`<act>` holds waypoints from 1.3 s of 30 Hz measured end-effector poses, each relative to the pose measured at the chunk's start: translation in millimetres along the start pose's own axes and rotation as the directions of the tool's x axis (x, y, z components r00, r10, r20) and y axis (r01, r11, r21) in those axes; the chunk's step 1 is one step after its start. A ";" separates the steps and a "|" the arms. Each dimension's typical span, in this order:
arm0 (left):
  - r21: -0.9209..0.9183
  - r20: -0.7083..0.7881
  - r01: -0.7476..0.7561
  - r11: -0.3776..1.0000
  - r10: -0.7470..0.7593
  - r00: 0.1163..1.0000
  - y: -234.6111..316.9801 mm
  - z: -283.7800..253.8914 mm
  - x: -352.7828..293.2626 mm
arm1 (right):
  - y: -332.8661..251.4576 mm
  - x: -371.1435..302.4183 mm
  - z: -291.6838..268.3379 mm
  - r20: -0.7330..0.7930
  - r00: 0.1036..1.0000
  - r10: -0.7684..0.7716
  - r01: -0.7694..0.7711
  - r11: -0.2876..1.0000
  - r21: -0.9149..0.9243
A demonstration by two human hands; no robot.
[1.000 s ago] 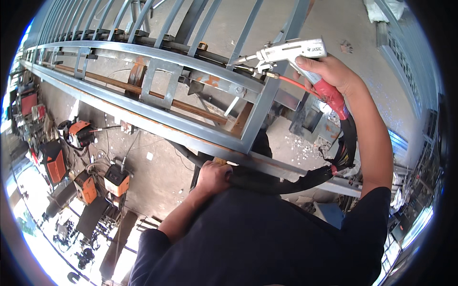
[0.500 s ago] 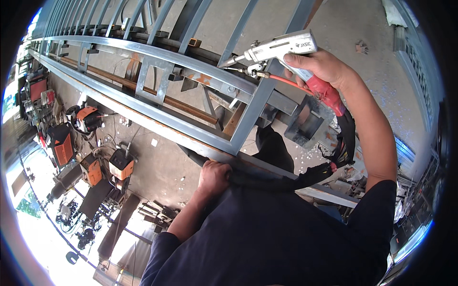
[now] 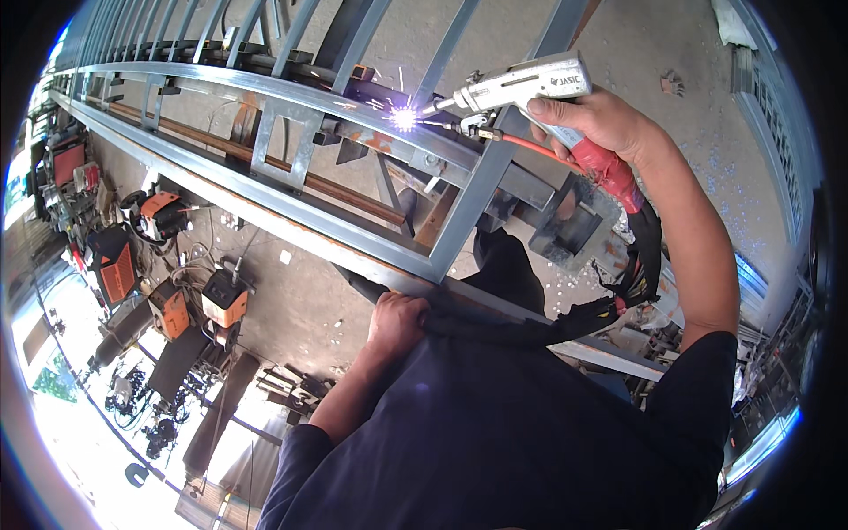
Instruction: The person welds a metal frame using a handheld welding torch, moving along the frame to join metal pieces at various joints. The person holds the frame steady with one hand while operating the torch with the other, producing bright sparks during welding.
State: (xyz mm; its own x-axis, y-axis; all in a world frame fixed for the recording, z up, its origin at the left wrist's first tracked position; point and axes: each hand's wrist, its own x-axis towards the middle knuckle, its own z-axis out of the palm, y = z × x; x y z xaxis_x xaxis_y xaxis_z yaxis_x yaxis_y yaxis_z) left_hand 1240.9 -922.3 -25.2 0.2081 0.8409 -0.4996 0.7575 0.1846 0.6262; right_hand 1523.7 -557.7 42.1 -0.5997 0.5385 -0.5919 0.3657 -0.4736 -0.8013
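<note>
My right hand (image 3: 609, 124) is wrapped around the red-taped handle of a silver welding gun (image 3: 526, 87). The gun points left, its nozzle close to a long grey rail (image 3: 291, 91) of a metal frame, where a bright violet-white spark (image 3: 404, 117) flares with small streaks. A thin wire guide with an orange-red hose (image 3: 539, 147) runs beneath the gun's body. Closed on the black-sheathed cable (image 3: 574, 324) trailing from the gun, my left hand (image 3: 399, 320) is beside the frame's near edge beam (image 3: 336, 234).
Upright grey bars (image 3: 446, 53) extend from the rail at the far side. On the floor to the left stand several orange-and-black machines (image 3: 223, 300) with tangled cables. A dark steel piece (image 3: 565, 225) is under the frame's right end, with scattered bits around it.
A bright spark with flying streaks has appeared at the gun's nozzle against the rail. The gun and both hands have barely shifted.
</note>
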 end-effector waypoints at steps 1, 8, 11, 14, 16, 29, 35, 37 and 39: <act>0.004 0.012 -0.001 1.000 0.001 1.000 0.8 -1.4 0.1 | 0.7 -0.1 0.2 -0.001 1.000 -0.001 0.001 1.000 -0.007; -0.001 0.008 0.001 1.000 -0.001 1.000 2.3 -4.2 1.4 | -1.8 -2.3 -1.6 0.014 0.999 0.039 -0.038 0.999 -0.034; -0.001 -0.006 -0.003 1.000 0.003 1.000 2.3 -4.1 1.6 | -1.9 -4.2 -1.0 0.008 0.999 0.044 -0.043 0.999 -0.027; -0.006 -0.016 -0.004 1.000 0.004 1.000 1.3 -2.0 1.0 | -0.8 -5.6 -0.9 -0.005 0.998 0.063 -0.063 0.998 -0.030; 0.002 -0.016 -0.008 1.000 0.008 1.000 0.7 -2.1 1.1 | -1.2 -6.8 -0.5 -0.005 0.998 0.067 -0.067 0.997 -0.023; 0.010 0.001 -0.007 1.000 0.007 1.000 0.3 1.0 1.3 | -3.1 -14.7 -0.4 -0.007 0.998 0.054 -0.055 0.997 -0.046; 0.027 0.009 -0.019 0.999 0.019 1.000 -4.1 2.0 -0.2 | -1.8 -20.1 3.8 -0.031 0.999 0.036 -0.038 0.997 -0.063; 0.022 0.004 -0.026 0.999 0.026 1.000 -5.4 0.8 -0.4 | -1.1 -23.2 5.4 -0.035 0.999 0.034 -0.036 0.997 -0.063; 0.044 0.031 -0.042 0.998 0.041 0.999 -9.9 -4.1 -0.5 | -1.0 -31.7 5.7 -0.070 0.998 -0.004 0.003 1.000 -0.005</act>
State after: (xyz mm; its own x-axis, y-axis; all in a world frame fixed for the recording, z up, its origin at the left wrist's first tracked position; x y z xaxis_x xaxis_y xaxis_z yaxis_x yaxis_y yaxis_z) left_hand 1230.8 -922.5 -28.7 0.2583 0.8314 -0.4921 0.7744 0.1264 0.6199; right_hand 1538.3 -578.2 62.2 -0.5496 0.5879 -0.5936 0.3671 -0.4683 -0.8037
